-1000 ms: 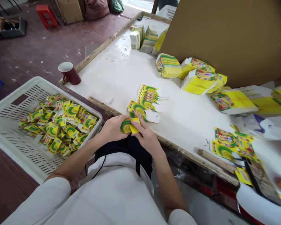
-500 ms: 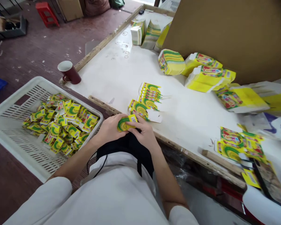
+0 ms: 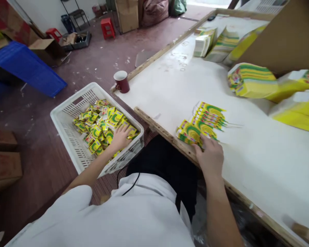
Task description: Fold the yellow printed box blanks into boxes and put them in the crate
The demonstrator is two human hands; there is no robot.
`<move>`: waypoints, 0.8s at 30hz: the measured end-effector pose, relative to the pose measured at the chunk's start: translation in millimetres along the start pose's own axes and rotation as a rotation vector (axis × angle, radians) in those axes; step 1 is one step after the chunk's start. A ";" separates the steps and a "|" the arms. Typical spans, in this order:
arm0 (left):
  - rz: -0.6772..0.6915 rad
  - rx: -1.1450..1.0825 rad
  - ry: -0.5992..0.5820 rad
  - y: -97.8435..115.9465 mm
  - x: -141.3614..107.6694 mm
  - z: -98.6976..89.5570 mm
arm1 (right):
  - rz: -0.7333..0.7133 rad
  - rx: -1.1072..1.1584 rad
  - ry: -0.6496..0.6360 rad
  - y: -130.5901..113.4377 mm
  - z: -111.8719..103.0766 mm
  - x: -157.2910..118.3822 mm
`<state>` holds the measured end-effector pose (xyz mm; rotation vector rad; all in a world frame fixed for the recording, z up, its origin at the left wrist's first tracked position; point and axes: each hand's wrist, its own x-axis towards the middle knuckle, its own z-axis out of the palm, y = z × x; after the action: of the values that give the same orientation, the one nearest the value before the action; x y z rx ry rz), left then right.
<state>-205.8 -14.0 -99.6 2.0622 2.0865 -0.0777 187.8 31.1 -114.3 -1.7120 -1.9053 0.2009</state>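
Note:
My left hand is over the white plastic basket, fingers spread on the small yellow-green boxes heaped inside. No box shows in its grip. At the table's near edge, my right hand has its thumb and fingers curled on the closest of several overlapping yellow-green cartons. Its fingers partly cover that carton. Behind it, the rest of the cartons fan out in a row, with thin white strings or sticks trailing to the right.
A maroon mug stands on the table corner beside the basket. Bundles of flat yellow cartons line the far side of the white table, before a large cardboard sheet. Wooden strips edge the table. A blue crate lies leftward.
The small box held between both hands is gone from them. My left hand has moved left into the basket, and my right hand has moved to the carton row. The view has turned left.

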 end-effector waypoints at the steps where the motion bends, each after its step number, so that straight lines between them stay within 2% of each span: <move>1: 0.030 0.007 -0.019 0.6 2.5 11.2 | -0.006 -0.009 0.006 -0.1 0.6 -1.0; 4: 0.053 0.044 -0.069 -5.3 14.8 36.7 | -0.027 -0.014 0.020 -0.7 1.1 -2.6; 7: -0.028 0.069 -0.085 -36.5 32.1 42.7 | -0.023 -0.022 0.020 0.2 1.8 -2.7; 9: -0.136 0.081 -0.068 -70.1 44.7 35.3 | -0.013 -0.032 0.030 1.1 2.4 -2.9; 13: -0.380 0.111 -0.038 -142.6 63.2 6.4 | -0.027 -0.047 0.060 2.1 3.2 -4.1; 16: -0.526 0.111 -0.049 -179.4 63.2 -8.5 | -0.031 -0.041 0.070 3.1 4.1 -4.8; 19: -0.611 0.074 -0.115 -191.2 49.7 -4.5 | -0.010 -0.016 0.080 3.7 5.5 -4.8; 22: -0.664 0.009 -0.193 -183.7 24.3 14.0 | 0.000 0.006 0.117 1.8 5.3 -4.5; 24: -0.697 -0.023 -0.201 -174.0 3.0 25.2 | 0.003 0.031 0.134 -1.7 3.1 -4.7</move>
<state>-376.0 -19.4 -143.4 1.1637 2.5349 -0.3433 184.9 27.1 -117.5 -1.6646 -1.7932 0.1132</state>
